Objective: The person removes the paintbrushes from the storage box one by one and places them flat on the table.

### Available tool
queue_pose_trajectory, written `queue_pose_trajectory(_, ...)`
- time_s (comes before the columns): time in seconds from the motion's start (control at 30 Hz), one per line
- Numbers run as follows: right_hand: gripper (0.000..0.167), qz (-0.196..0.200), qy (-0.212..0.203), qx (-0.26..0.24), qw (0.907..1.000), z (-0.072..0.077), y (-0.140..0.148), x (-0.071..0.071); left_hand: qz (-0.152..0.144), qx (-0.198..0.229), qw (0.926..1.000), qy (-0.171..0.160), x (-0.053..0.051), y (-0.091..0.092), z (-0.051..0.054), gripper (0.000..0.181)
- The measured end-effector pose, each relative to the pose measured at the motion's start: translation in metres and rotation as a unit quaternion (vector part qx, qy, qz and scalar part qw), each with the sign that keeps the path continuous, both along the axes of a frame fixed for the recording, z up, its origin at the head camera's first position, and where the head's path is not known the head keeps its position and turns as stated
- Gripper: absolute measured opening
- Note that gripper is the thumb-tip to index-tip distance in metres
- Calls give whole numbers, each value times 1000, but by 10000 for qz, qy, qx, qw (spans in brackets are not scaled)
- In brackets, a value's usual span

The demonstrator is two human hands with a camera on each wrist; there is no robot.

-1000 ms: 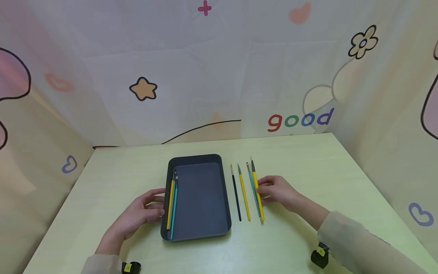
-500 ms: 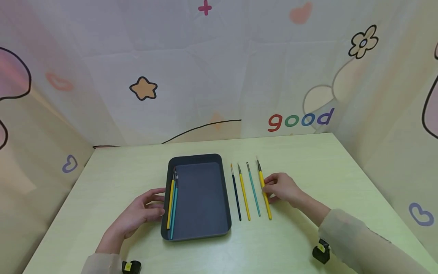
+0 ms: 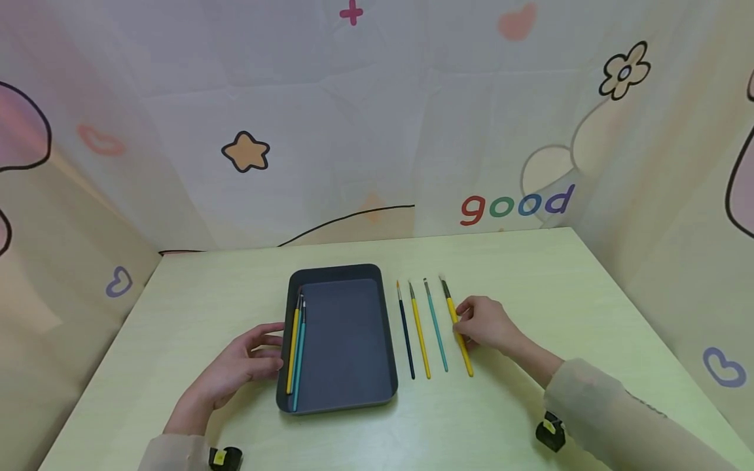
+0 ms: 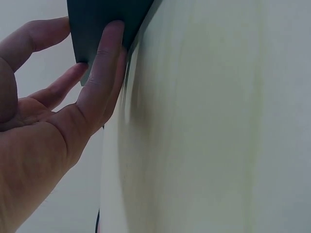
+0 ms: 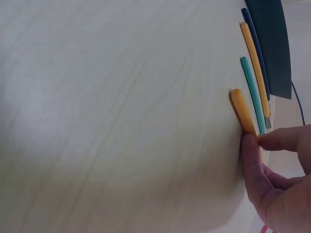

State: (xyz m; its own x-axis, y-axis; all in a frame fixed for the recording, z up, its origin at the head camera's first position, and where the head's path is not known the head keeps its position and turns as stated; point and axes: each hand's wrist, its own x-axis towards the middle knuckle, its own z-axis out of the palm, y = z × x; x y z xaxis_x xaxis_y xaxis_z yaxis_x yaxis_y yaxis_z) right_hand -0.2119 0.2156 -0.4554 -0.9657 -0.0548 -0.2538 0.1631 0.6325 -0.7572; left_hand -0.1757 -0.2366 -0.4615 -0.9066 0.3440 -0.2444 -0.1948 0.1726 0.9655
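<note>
My right hand (image 3: 485, 324) pinches a thick yellow paintbrush (image 3: 450, 307) between thumb and fingertips; in the right wrist view its handle (image 5: 241, 108) lies on or very near the tabletop. Left of it, roughly parallel, lie a teal paintbrush (image 3: 436, 327), a thinner yellow paintbrush (image 3: 420, 333) and a dark blue paintbrush (image 3: 406, 335). My left hand (image 3: 238, 366) touches the left side of a dark grey tray (image 3: 389, 353), its fingers spread along the outer wall (image 4: 95, 29). Inside the tray, along the left wall, lie a yellow paintbrush (image 3: 293, 347) and a teal one (image 3: 300, 366).
The pale wooden table (image 3: 495, 418) reaches back to a printed cloth backdrop (image 3: 377, 144), and more cloth hangs at both sides. A black wrist device (image 3: 226, 458) shows at the left sleeve, another (image 3: 550, 432) at the right.
My right hand has moved the thick yellow paintbrush rightward, away from the teal one, and its handle end has swung slightly right. The left hand and tray have stayed in place.
</note>
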Motion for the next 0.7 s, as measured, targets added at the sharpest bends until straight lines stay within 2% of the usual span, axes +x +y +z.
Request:
queue_pose_trajectory(0.53, 31, 154, 287, 519, 9981, 0, -3, 2, -2, 36, 10000, 38, 2, 0, -1, 72)
queue_pose_trajectory(0.7, 29, 217, 589, 775, 9950, 4, -1, 1, -12, 32, 10000, 65, 2, 0, -1, 72)
